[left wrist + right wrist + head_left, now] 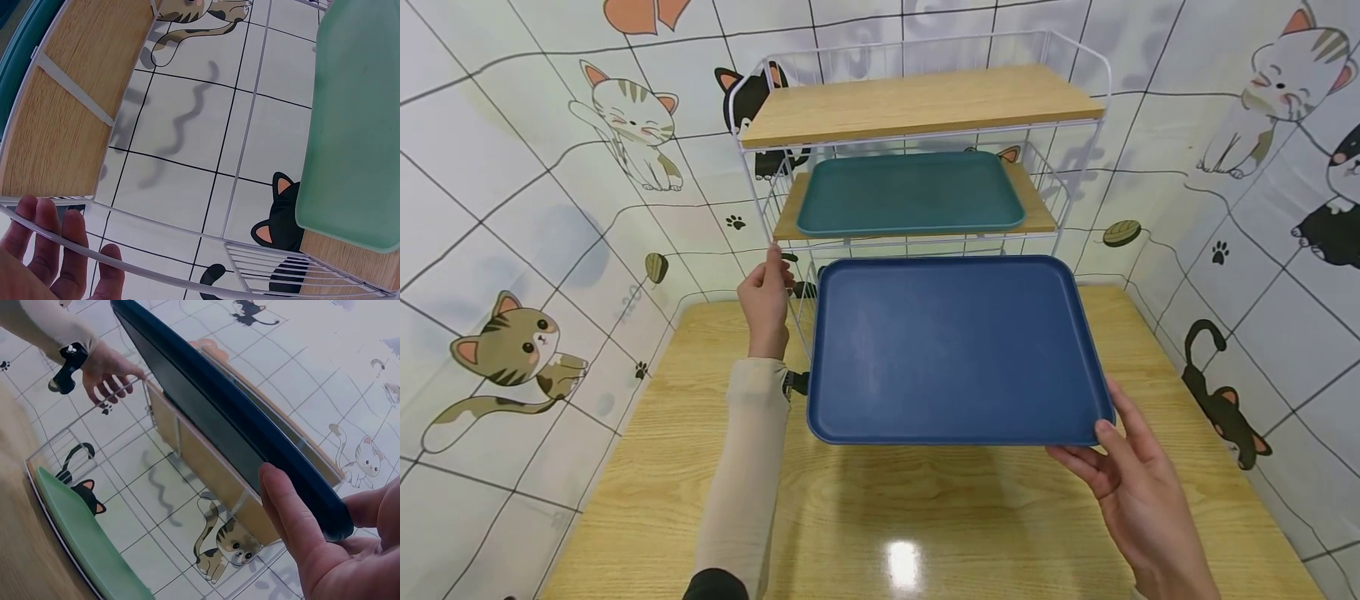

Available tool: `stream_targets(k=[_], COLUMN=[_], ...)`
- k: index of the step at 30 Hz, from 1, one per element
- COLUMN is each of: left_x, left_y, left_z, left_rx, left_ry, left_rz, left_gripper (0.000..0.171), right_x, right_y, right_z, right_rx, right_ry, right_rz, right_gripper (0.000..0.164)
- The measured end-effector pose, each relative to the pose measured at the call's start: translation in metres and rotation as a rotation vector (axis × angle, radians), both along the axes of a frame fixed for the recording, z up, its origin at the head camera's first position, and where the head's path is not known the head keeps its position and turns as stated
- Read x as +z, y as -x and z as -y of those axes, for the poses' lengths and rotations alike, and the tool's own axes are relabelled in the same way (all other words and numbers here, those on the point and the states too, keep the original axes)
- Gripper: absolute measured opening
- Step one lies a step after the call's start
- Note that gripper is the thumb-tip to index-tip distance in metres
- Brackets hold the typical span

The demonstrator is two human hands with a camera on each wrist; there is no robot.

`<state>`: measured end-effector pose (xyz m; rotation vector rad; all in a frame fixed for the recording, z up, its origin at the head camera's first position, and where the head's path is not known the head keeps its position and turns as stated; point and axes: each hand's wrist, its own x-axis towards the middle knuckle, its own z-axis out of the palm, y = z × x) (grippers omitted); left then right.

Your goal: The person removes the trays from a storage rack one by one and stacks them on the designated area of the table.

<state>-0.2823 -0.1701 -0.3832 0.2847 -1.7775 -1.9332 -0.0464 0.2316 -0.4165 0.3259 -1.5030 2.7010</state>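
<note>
A blue tray is held up in front of the rack, its near right corner pinched in my right hand. The thumb lies on its top rim and the fingers are underneath. My left hand holds the left front post of the white wire rack, just under the middle shelf, thumb pointing up. Its fingers overlap the white bar in the left wrist view. On the middle shelf lies a teal tray. A light green tray sits on the bottom shelf, hidden behind the blue tray in the head view.
The rack's wooden top shelf is above the teal tray. Beneath the rack is a wood-grain table with a bright light reflection near its front. A white tiled wall covering with cartoon cats surrounds it on the back and both sides.
</note>
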Motion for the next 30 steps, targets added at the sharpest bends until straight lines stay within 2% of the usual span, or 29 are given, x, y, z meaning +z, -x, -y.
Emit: stream_targets(k=[11,15,19,27,30], left_x=[0.0,0.001,0.001,0.001,0.002], left_y=[0.001,0.0,0.001,0.0,0.0], left_z=[0.0,0.0,-0.001,-0.001,-0.001], left_rx=[0.018,0.014,0.012,0.011,0.011], left_ry=[0.0,0.002,-0.003,-0.009,-0.011], left_rz=[0.023,0.034,0.032,0.02,0.019], left_gripper=[0.055,0.059,0.061,0.052,0.047], right_x=[-0.015,-0.02,-0.024,-0.029,-0.034], right_y=[0.003,0.005,0.007,0.009,0.01], right_z=[0.0,0.0,0.001,0.003,0.004], right_rx=[0.004,0.008,0.013,0.005,0.023], right_ry=[-0.07,-0.07,-0.08,-0.122,-0.108], right_rz=[0.044,0.062,0.1,0.225,0.227], right_gripper=[0.061,0.062,0.064,0.069,0.069])
